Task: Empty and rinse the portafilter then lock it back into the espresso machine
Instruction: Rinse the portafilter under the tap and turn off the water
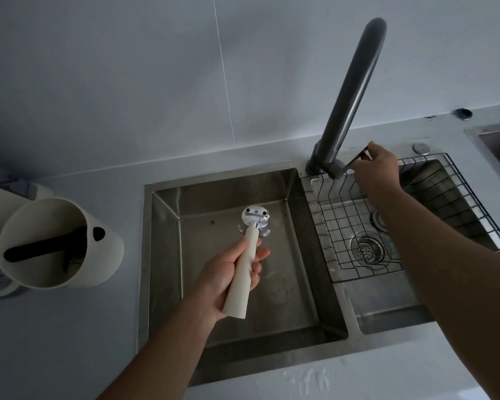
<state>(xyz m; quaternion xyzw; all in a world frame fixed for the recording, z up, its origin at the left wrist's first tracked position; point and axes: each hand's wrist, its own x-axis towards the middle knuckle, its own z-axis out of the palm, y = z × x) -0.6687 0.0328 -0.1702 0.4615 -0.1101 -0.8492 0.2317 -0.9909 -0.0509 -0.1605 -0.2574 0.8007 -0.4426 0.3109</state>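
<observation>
My left hand [228, 272] grips the cream handle of the portafilter [244, 267] and holds it over the left sink basin [168, 255]. Its chrome head [254, 217] points away from me, underside with the two spouts facing up. My right hand [377, 171] reaches across to the dark grey faucet [350, 90] and pinches its flat lever [355, 158] at the base. No water is seen running. The faucet's outlet is out of the frame at the top.
A cream knock box [55, 241] with a black bar and coffee grounds stands on the counter at left. A wire rack [416, 215] lies over the right basin with its drain [368, 249]. A white tiled wall is behind. Water drops lie on the counter's front edge [309, 379].
</observation>
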